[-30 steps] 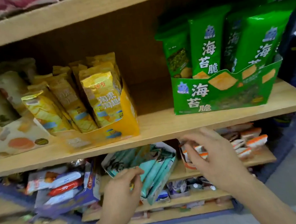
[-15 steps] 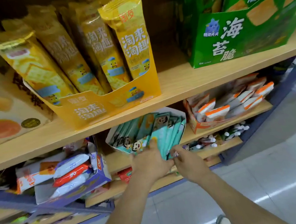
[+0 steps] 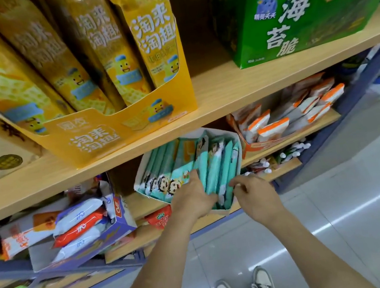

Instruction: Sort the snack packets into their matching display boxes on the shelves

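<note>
Head view: two hands work close together at the front edge of a lower shelf [image 3: 133,205]. The left hand [image 3: 191,199] presses flat on teal packets [image 3: 213,165] in a white box [image 3: 140,177], while the right hand [image 3: 255,195] pinches packet ends at the box's near corner. Squaring the packets upright, all facing one way, would likely serve best. To the left, a purple box [image 3: 122,225] holds white and red packets [image 3: 81,227]. To the right, an orange box [image 3: 259,145] holds orange-topped packets [image 3: 271,126]. Above, a yellow box [image 3: 134,129] carries yellow packets [image 3: 104,53] beside a green box [image 3: 289,22].
</note>
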